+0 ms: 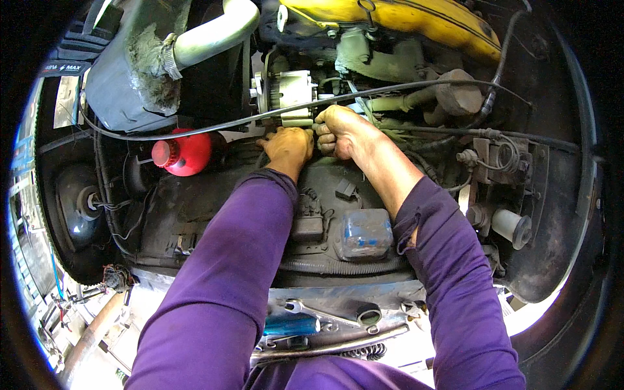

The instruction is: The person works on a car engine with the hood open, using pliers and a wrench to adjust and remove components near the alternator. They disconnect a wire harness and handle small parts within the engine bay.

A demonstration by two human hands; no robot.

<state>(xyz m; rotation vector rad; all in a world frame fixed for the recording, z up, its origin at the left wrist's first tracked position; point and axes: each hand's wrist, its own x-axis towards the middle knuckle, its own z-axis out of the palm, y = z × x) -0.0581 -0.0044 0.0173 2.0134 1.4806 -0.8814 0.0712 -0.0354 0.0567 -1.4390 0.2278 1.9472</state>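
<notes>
Both my hands reach into an engine bay at a silver alternator (292, 89) in the upper middle. My left hand (286, 146) is just below it, fingers curled down, its grip hidden. My right hand (337, 133) is closed beside it at the alternator's lower right; what its fingers grip is too small or hidden to make out. A black cable (227, 125) runs across just above my hands. A red bottle (185, 156) lies to the left of my left hand.
A yellow engine cover (416, 19), pale curved pipe (218, 42) and grey housing (114, 91) border the top. Below my hands are a blue-stained grey box (364, 234) and corrugated hose (338, 266). A wrench (325, 315) and other tools lie along the front ledge.
</notes>
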